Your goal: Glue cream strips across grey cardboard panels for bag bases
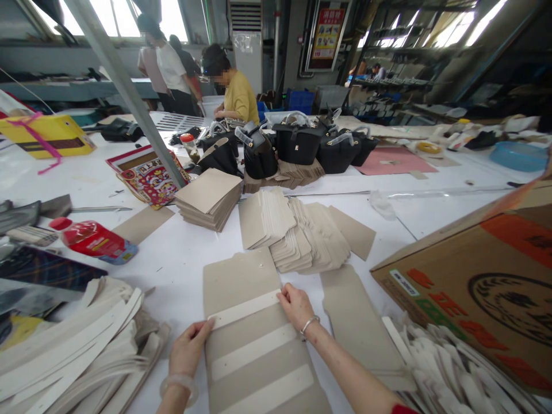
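My left hand (188, 349) pinches the left end of a cream strip (246, 307), while the fingers of my right hand (296, 310) close on its right end. The strip lies across a beige flat panel (237, 276) on the white table. Two more cream strips (254, 349) run across the same panel, nearer to me and roughly parallel. Another beige panel (356, 322) lies to the right of my right hand. Beyond my hands is a spread stack of small cream pieces (302, 230).
Loose strips are heaped at left (86, 351) and at right (457, 368). A cardboard box (448, 259) stands at right, a red bottle (97, 238) lies at left. Farther off are stacked beige sheets (209, 198), black bags (297, 144), a slanted metal pole (125, 86) and a person in yellow (241, 98).
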`<action>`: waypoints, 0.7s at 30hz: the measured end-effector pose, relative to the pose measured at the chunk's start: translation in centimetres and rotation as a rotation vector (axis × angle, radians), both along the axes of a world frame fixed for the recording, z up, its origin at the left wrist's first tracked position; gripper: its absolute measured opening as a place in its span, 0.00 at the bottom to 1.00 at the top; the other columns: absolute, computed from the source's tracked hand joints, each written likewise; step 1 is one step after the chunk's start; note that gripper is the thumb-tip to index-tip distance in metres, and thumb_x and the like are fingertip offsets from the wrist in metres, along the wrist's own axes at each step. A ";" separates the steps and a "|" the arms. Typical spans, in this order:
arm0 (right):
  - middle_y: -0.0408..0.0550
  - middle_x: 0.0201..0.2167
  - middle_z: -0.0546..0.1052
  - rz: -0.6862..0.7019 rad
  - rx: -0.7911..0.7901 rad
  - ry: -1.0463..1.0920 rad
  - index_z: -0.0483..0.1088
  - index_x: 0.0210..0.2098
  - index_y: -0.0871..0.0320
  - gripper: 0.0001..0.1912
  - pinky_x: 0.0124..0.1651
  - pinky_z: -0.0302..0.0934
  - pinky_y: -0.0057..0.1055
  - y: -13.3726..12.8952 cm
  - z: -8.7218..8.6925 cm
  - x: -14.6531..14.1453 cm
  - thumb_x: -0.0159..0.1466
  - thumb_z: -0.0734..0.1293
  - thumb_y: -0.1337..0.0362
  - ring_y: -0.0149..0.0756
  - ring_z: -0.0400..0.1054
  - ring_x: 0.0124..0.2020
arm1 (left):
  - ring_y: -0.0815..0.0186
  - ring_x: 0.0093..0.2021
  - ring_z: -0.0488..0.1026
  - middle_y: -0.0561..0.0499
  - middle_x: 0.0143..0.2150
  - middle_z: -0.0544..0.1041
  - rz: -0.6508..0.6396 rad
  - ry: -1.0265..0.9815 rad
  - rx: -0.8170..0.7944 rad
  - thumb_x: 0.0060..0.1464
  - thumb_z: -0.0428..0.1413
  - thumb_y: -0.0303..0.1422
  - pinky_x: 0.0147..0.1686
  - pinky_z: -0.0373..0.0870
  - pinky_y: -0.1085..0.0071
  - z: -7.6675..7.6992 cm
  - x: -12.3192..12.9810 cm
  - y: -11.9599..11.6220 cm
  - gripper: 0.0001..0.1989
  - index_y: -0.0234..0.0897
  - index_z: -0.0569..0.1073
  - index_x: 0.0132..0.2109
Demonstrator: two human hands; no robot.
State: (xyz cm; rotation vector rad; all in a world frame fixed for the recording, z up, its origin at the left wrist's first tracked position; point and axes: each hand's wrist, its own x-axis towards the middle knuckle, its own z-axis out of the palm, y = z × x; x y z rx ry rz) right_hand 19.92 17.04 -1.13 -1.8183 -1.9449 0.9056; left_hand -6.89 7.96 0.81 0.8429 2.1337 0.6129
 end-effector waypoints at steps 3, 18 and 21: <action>0.42 0.18 0.70 0.002 0.017 -0.034 0.66 0.24 0.57 0.09 0.28 0.46 0.25 0.0 -0.2 -0.1 0.60 0.60 0.62 0.29 0.61 0.22 | 0.59 0.39 0.71 0.54 0.31 0.78 -0.012 0.000 -0.001 0.41 0.51 0.55 0.38 0.64 0.69 -0.2 -0.2 0.0 0.24 0.40 0.75 0.33; 0.44 0.20 0.72 0.028 0.023 -0.125 0.65 0.26 0.57 0.09 0.28 0.46 0.26 0.0 -0.5 -0.3 0.60 0.59 0.62 0.31 0.64 0.24 | 0.60 0.35 0.70 0.53 0.27 0.76 -0.034 0.027 0.024 0.43 0.49 0.55 0.34 0.62 0.69 0.0 0.3 -0.1 0.25 0.38 0.75 0.31; 0.43 0.19 0.71 0.058 0.030 -0.135 0.64 0.26 0.57 0.11 0.28 0.46 0.26 0.0 -0.8 -0.1 0.61 0.57 0.61 0.31 0.63 0.23 | 0.62 0.31 0.69 0.52 0.25 0.75 0.000 0.040 0.087 0.43 0.49 0.54 0.32 0.61 0.70 -0.3 0.6 -0.3 0.25 0.36 0.75 0.29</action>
